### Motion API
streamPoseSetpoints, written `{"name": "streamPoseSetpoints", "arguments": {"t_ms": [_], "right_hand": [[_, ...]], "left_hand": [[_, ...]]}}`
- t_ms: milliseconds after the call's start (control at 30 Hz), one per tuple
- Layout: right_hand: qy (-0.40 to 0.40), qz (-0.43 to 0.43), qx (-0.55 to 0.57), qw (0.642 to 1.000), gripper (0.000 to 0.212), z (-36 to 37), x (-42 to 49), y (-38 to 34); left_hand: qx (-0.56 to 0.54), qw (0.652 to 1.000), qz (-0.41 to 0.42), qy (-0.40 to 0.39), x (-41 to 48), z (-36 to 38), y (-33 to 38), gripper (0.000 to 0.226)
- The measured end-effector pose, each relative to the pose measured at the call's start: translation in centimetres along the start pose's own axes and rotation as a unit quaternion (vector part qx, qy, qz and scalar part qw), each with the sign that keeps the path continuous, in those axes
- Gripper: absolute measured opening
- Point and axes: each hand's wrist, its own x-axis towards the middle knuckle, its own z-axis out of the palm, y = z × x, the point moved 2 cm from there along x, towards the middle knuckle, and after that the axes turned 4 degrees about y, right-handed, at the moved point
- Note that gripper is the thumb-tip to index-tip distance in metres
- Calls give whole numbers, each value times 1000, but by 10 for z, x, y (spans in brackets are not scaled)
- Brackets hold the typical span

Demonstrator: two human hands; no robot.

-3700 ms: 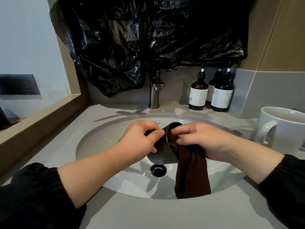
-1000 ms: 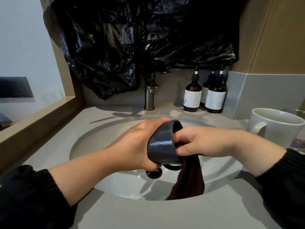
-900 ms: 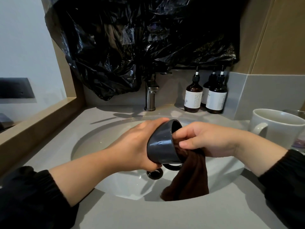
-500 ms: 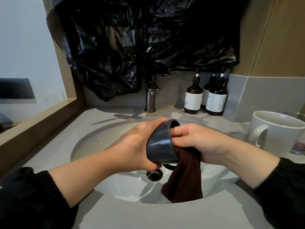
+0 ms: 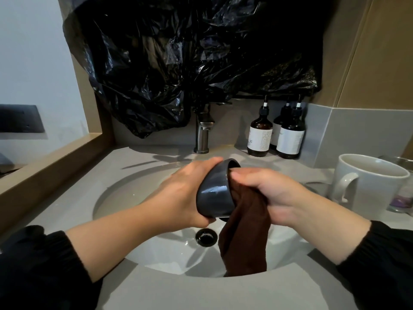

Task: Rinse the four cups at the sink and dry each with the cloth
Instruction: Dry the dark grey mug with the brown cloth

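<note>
The left hand (image 5: 185, 193) wraps around the base of the dark cup (image 5: 214, 194) and holds it tipped on its side above the sink (image 5: 125, 198), mouth facing right. The brown cloth (image 5: 243, 233) is pushed into that mouth, and its tail hangs into the basin. The right hand (image 5: 276, 193) grips the cloth, fingertips at the rim. To dry it well, turning the cup against the cloth, reaching the bottom and then wiping the outside seems best. A white mug (image 5: 368, 189) stands on the counter, far right.
</note>
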Motion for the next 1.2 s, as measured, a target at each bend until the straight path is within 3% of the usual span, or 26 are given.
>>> {"name": "streamPoseSetpoints", "arguments": {"t_ms": [100, 233, 333, 400, 500, 600, 667, 733, 800, 833, 900, 1067, 1133, 1200], "right_hand": [[18, 11, 63, 998, 19, -4, 0, -3], [27, 70, 23, 997, 23, 9, 3, 8], [3, 67, 22, 997, 33, 8, 1, 9], [-24, 44, 24, 998, 31, 2, -4, 1], [-28, -5, 51, 998, 29, -8, -11, -16], [59, -167, -44, 983, 25, -17, -15, -38], [137, -333, -203, 910, 26, -26, -19, -50], [152, -465, -378, 786, 30, -26, -24, -49], [93, -543, -521, 652, 28, -24, -22, -36], [52, -564, -563, 603, 27, -22, -18, -27], [-24, -560, -613, 557, 30, -16, -8, -14], [-128, -472, -697, 524, 21, -5, 4, 2], [-116, -417, -701, 567, 30, -17, 6, -6], [-54, -391, -663, 636, 39, -34, 5, -20]], "left_hand": [[45, 999, 6, 21, 2, -2, -2, 109], [98, 987, 116, 50, 1, 2, 2, 105], [112, 982, 142, 57, 1, 3, 0, 101], [109, 986, 113, 51, 2, 1, -3, 103], [52, 998, 4, 26, 2, -6, -8, 109], [-59, 995, -79, -18, 0, -7, -15, 105], [-131, 983, -120, -45, -2, -6, -17, 102], [-184, 971, -141, -66, -2, -5, -18, 99], [-219, 960, -150, -89, -3, -6, -16, 99], [-236, 954, -150, -105, -4, -6, -14, 100], [-274, 940, -142, -146, -5, -6, -9, 101], [-328, 914, -127, -203, -9, -6, -3, 85], [-322, 914, -128, -211, -8, -7, -6, 84], [-304, 919, -135, -212, -8, -7, -10, 82]]}}
